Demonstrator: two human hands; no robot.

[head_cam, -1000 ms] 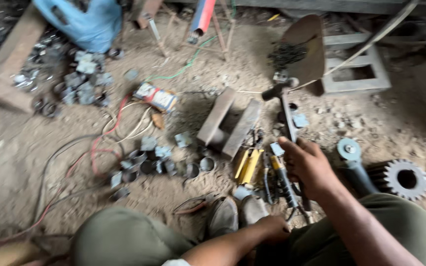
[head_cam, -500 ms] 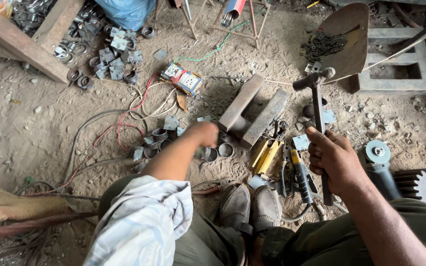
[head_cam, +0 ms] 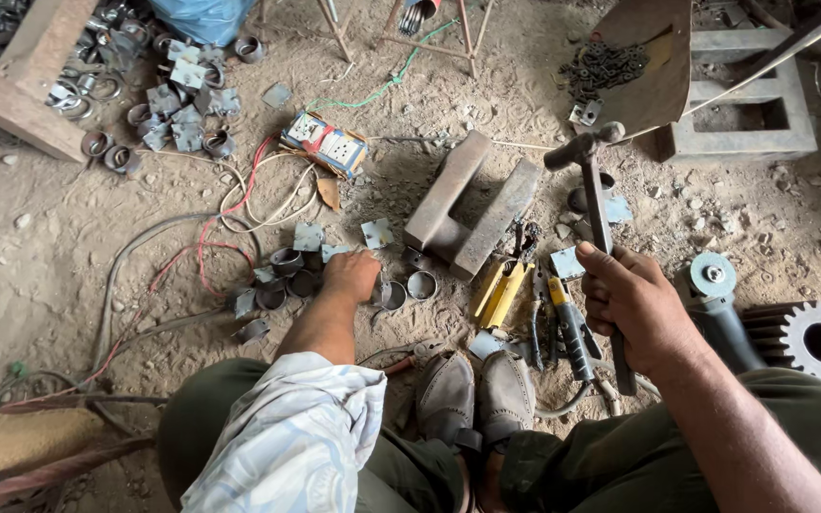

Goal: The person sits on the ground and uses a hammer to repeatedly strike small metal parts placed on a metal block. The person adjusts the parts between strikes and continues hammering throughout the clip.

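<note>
Fingers of the right hand [head_cam: 634, 299] clench a dark-handled steel hammer [head_cam: 593, 185], head raised beside the rusty steel block [head_cam: 472, 204], while the left hand [head_cam: 352, 275] left of that block curls over short grey metal rings [head_cam: 401, 290] on the dirt floor [head_cam: 40, 256], presumably picking one.

Open sandy ground [head_cam: 78, 247] is left free far left. Passage ahead is blocked by two steel blocks [head_cam: 472, 214]; rings [head_cam: 287, 271] and wires [head_cam: 230, 204] are scattered between.

blue plastic bag [head_cam: 203, 16] at top edge, no labels or screens
</note>
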